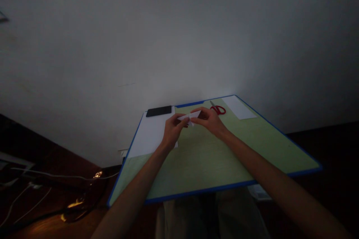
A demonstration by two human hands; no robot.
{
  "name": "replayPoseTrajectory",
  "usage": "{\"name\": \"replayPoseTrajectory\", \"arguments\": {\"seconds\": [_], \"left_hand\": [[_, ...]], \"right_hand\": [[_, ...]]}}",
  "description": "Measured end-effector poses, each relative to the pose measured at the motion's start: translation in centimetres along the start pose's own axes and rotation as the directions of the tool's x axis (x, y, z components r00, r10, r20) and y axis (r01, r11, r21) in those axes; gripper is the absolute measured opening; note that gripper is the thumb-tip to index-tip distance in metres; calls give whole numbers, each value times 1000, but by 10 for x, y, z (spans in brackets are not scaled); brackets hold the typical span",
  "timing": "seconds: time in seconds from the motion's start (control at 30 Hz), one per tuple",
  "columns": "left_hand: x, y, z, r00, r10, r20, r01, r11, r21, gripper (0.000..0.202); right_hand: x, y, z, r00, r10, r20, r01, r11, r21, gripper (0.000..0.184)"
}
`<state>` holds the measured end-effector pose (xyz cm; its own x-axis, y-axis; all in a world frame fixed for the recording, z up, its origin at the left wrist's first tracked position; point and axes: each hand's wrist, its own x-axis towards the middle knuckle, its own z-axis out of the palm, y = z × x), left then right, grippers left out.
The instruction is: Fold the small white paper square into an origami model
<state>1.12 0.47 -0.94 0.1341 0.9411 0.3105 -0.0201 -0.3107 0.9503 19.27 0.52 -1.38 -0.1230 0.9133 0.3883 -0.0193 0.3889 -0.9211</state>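
Between my two hands is a small piece of folded white paper [195, 114], with pointed corners sticking out left and right. My left hand [173, 128] pinches its left side, thumb on top. My right hand [209, 120] grips the right side between thumb and fingers. Both hands hold it a little above the green table top, near its far side. Just beyond my right hand lies a pair of scissors [218, 109] with red handles, blades pointing to the back left. Parts of the folded paper are hidden by my fingers.
The green table [207, 164] has a blue edge and stands against a grey wall [168, 37]. A white sheet [148, 134] lies at the left, with a dark flat tablet-like object [158, 111] on it. A white paper strip [239, 107] lies at the far right. Cables [64, 175] run at lower left.
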Motion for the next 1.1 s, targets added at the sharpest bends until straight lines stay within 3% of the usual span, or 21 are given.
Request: {"name": "replayPoseTrajectory", "arguments": {"seconds": [0.3,0.43,0.63,0.87,1.1], "left_hand": [[0,6,0,998,58,39,-61,995,80,31],[0,6,0,996,88,1,-88,992,87,30],[1,-1,-3,989,136,-56,-130,987,93,33],[0,-1,1,994,81,-69,-84,995,-53,37],[1,0,1,997,49,-58,-50,999,-10,32]], "right_hand": [[0,-1,0,999,31,28,-32,999,15,37],[-1,-4,2,999,33,35,-35,999,34,38],[-4,3,7,990,14,141,-18,999,26,42],[-2,9,11,1000,-21,-5,21,1000,-5,33],[2,8,7,989,29,-144,-15,996,93,32]]}}
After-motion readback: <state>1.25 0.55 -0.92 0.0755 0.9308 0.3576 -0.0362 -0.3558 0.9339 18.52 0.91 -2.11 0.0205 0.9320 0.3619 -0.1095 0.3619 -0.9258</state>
